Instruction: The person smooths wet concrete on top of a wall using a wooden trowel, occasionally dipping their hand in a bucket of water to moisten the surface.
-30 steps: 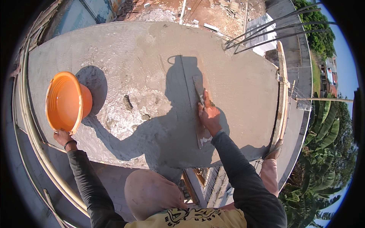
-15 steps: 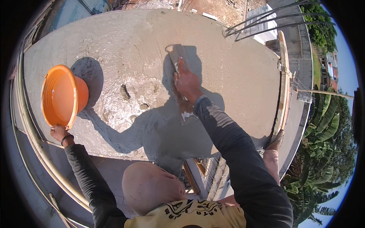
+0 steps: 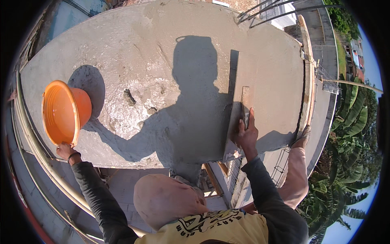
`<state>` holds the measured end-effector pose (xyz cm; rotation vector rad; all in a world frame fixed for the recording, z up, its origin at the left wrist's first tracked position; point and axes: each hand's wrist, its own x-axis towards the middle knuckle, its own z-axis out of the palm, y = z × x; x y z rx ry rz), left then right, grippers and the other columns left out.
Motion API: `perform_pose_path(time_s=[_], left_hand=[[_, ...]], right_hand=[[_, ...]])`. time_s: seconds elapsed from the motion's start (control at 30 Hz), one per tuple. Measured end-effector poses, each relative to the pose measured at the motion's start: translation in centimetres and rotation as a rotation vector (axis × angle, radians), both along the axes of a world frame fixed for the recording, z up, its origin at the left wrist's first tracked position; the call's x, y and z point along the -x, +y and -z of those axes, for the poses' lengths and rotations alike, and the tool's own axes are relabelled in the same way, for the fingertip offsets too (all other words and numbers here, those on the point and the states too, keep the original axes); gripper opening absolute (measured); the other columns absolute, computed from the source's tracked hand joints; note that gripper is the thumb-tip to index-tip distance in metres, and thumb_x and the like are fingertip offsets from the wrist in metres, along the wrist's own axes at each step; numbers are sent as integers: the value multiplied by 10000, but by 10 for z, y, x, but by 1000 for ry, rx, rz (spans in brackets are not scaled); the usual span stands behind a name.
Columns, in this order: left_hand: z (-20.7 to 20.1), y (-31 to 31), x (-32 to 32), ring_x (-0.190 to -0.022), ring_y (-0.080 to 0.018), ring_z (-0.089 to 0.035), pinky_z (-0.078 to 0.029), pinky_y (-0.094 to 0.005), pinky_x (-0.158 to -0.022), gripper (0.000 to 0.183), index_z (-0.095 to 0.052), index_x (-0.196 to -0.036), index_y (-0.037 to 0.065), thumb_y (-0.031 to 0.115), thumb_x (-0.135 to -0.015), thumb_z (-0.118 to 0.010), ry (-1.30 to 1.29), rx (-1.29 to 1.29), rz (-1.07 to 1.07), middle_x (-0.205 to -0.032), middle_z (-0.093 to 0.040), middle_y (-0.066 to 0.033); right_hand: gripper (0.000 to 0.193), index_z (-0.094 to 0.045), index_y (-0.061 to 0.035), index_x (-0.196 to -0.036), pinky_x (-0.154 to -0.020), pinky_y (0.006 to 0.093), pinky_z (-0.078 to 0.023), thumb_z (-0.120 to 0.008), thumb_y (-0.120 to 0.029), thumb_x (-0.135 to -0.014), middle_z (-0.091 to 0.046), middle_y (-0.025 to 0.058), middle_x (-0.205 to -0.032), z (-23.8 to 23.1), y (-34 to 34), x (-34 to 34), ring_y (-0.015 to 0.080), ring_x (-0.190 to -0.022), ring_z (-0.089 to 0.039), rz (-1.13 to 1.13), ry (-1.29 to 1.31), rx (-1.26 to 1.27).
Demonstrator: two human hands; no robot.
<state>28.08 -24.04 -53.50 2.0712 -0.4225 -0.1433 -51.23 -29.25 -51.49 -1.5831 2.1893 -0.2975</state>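
Observation:
At the left, my left hand (image 3: 67, 151) is closed on the near rim of an orange plastic basin (image 3: 83, 109). The basin is tilted, its opening turned to the left; I cannot tell if anything is inside. My right hand (image 3: 248, 136) grips the handle of a long, flat plastering float (image 3: 239, 81), with the index finger stretched along it. The float lies lengthwise away from me on the wet concrete (image 3: 268, 81), right of the middle. Smoother concrete lies around it, while a rough, watery patch (image 3: 126, 77) with dark lumps is nearer the basin.
A wooden edge board (image 3: 307, 73) runs along the right side, with a bare foot (image 3: 301, 140) beside it. Steel bars (image 3: 280, 16) stick out at the far right. Pale poles (image 3: 38, 150) curve along the left edge. Below the slab's near edge are pale blocks and a wooden frame.
My right hand has drawn the float right and toward me, from the middle of the slab. My left hand keeps its hold on the basin, which appears slightly lower.

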Motion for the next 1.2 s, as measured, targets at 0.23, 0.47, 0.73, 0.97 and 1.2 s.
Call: perform_pose_path(time_s=[0.23, 0.47, 0.73, 0.97, 1.2], left_hand=[[23, -13, 7, -749, -239, -632, -505, -403, -663, 253, -596, -910, -118, 135, -898, -597, -6, 41, 62, -851, -653, -141], [22, -22, 14, -770, -257, -641, -513, -430, -697, 279, -613, -980, -126, 122, -865, -666, 72, 109, -60, -895, -666, -161], [-6, -30, 21, -767, -317, -693, -589, -428, -654, 292, -605, -1025, -166, 70, -854, -605, 79, -51, -204, -917, -677, -237], [-8, -41, 30, -778, -314, -707, -602, -383, -678, 320, -626, -1012, -155, 97, -817, -594, -5, -34, -236, -915, -683, -241], [-21, -52, 32, -812, -169, -734, -579, -288, -670, 143, -754, -984, 140, 218, -865, -733, -913, -1714, 325, -928, -756, -8]], right_hand=[[687, -263, -212, -1560, -726, 491, -537, -534, -358, -946, -700, 245, -886, 31, -123, 4, 410, -777, -685, 79, 115, -92], [696, -281, -67, -1520, -793, 488, -540, -562, -301, -928, -693, 228, -909, 43, -207, -174, 397, -894, -676, -371, -13, 189], [636, -358, -76, -1489, -712, 474, -536, -583, -218, -913, -665, 207, -843, 7, -52, -186, 367, -788, -671, -699, -227, 6], [708, -248, -223, -1560, -650, 470, -565, -580, -359, -950, -704, 208, -1001, 25, -5, 38, 375, -770, -702, -111, 207, -45], [656, -308, -98, -1519, -764, 505, -526, -534, -320, -944, -690, 261, -878, 23, -114, -42, 461, -815, -659, -48, 80, 29]])
